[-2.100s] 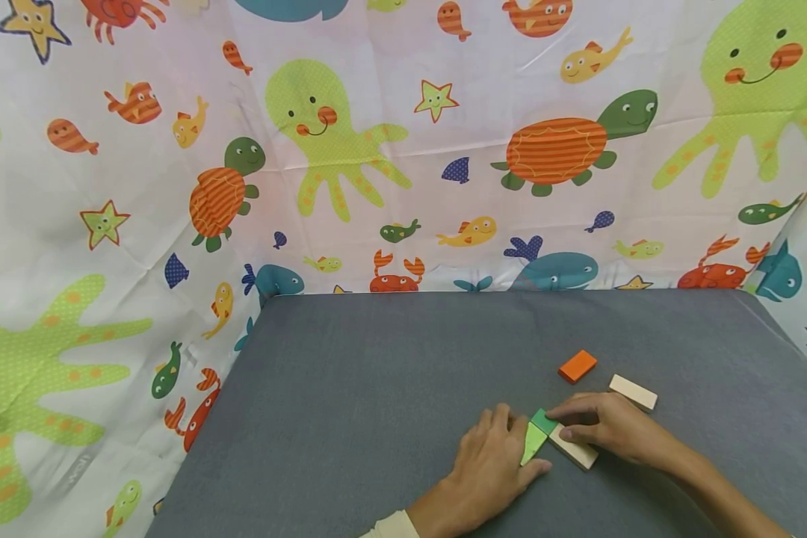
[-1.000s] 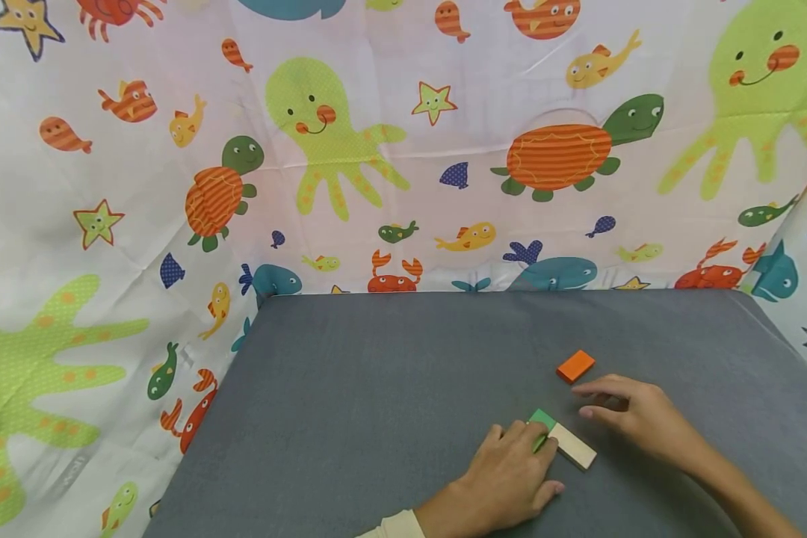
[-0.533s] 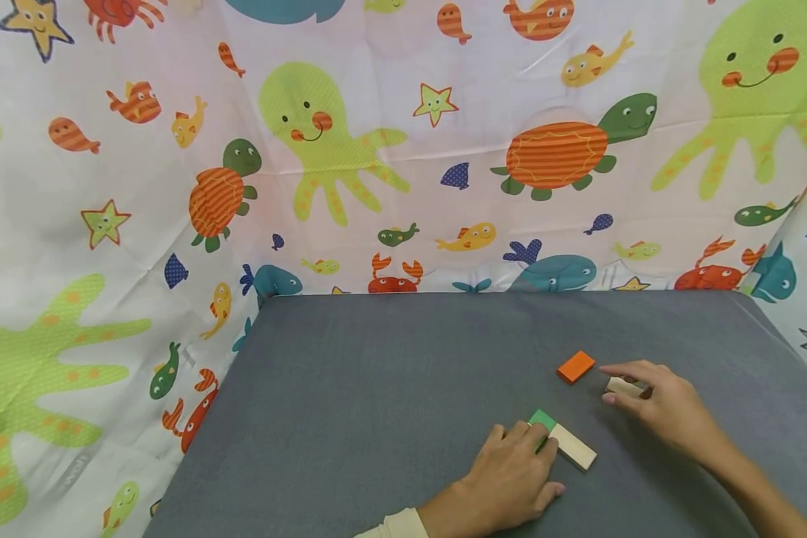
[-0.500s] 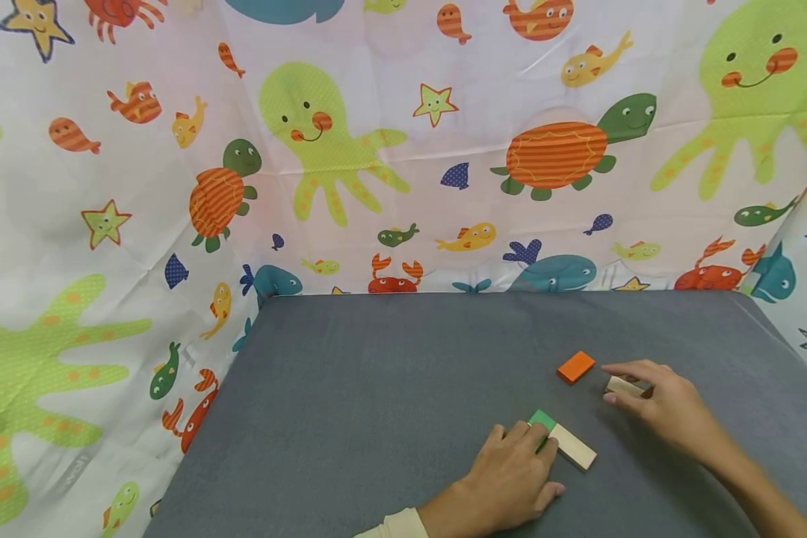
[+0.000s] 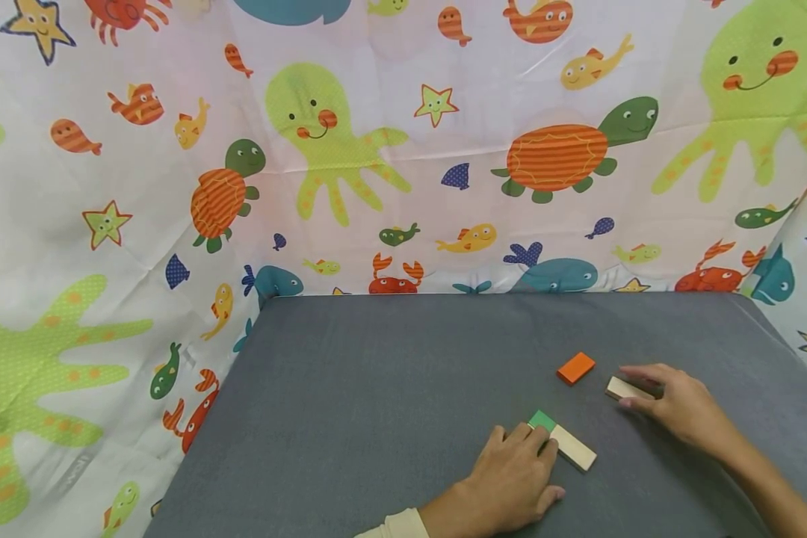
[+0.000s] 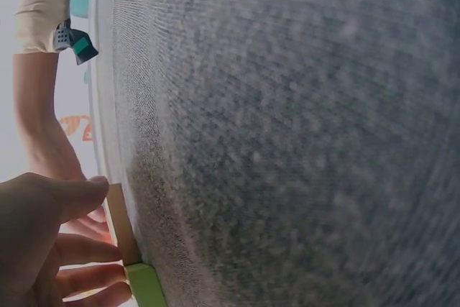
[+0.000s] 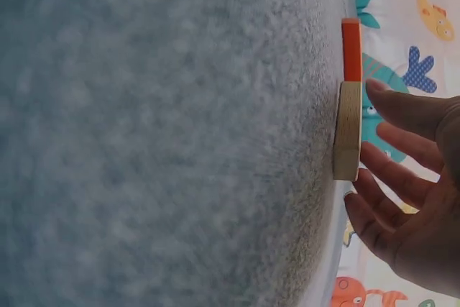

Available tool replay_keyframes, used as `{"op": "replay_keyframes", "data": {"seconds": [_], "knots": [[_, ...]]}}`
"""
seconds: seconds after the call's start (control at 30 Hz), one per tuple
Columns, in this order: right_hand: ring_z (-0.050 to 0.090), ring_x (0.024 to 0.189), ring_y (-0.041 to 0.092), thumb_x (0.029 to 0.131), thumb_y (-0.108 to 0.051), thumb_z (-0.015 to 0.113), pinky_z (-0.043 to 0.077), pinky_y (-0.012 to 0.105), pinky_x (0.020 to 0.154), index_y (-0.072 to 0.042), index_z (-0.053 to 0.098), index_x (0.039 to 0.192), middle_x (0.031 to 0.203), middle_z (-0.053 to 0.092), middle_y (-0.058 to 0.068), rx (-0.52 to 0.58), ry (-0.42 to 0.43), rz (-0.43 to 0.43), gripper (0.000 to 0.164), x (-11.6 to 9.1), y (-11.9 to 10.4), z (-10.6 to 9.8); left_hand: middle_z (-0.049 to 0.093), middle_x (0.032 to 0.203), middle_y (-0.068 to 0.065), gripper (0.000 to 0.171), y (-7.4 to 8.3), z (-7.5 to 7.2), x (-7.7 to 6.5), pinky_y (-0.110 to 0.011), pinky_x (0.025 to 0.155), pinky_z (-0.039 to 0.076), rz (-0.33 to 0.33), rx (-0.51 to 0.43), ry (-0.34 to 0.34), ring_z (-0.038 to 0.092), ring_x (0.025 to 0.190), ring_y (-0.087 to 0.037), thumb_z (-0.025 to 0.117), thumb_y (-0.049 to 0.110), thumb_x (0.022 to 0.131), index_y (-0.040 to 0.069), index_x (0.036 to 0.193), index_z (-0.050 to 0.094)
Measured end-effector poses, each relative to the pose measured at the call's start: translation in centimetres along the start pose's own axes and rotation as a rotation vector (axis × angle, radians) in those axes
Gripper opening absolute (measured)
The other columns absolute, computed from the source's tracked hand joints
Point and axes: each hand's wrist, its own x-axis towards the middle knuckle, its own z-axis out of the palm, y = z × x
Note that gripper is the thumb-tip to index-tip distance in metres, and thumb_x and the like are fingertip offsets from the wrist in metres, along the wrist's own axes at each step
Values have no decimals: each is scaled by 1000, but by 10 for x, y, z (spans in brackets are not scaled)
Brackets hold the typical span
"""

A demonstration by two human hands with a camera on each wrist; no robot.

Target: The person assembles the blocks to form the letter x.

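Fingers of my left hand (image 5: 514, 474) rest over the green blocks, with the thumb held out to the side. A darker green block (image 5: 541, 420) peeks out past the fingertips, while a lighter green block (image 6: 146, 285) shows in the left wrist view. Against them lies a plain wooden block (image 5: 574, 448), end to end with the green. Farther right, my right hand (image 5: 686, 407) hovers around another plain wooden block (image 5: 622, 388), its thumb and fingers spread on either side. In the right wrist view a gap shows between those fingers and the block (image 7: 348, 131).
An orange block (image 5: 575, 368) lies just left of and beyond the right-hand wooden block. All of these blocks are on a grey cloth-covered table (image 5: 376, 373). A sea-animal print curtain (image 5: 437, 179) hangs behind the table and along both sides.
My right hand has left the wooden block beside the green ones and moved right to the other wooden block. My left fingers have shifted over the light green block, covering it.
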Motion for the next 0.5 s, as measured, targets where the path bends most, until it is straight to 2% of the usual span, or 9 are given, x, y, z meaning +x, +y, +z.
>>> {"op": "replay_keyframes", "data": {"seconds": [0.17,0.4,0.5], "knots": [[63,111,50,86,-23,89,48,68,86,4,72,128,123,69,32,-17,-41,29,53,2,6,0,54,144,11,61,0,0,0,-31,94,47,4,-1,-17,52,128,-6,49,65,105,26,150,59],[67,96,34,83,-19,91,49,49,77,1,78,118,110,74,21,-51,-3,-14,42,5,8,0,55,141,12,61,0,0,0,-31,92,45,5,-2,-12,52,126,-5,51,65,105,25,150,59],[65,92,29,81,-19,92,47,44,75,1,79,116,108,75,19,-53,2,-24,41,6,8,0,55,139,13,61,1,-1,0,-30,91,44,4,4,-4,52,124,-4,52,66,104,25,149,60]]}}
